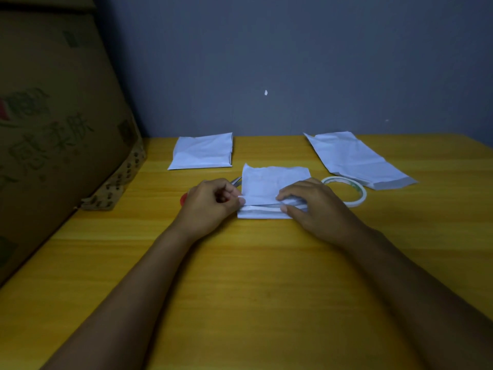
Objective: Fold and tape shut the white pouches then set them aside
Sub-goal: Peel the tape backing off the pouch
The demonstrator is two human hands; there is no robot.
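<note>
A white pouch lies flat on the yellow table in front of me, its near edge partly folded over. My left hand pinches the left end of that fold. At the right end, my right hand presses on the fold with thumb and fingers. A folded white pouch rests at the back left. A longer unfolded pouch lies at the back right. A roll of clear tape sits just right of my right hand.
Scissors with a red handle lie mostly hidden behind my left hand. A big cardboard box fills the left side and stands on the table. A grey wall rises behind the table's far edge.
</note>
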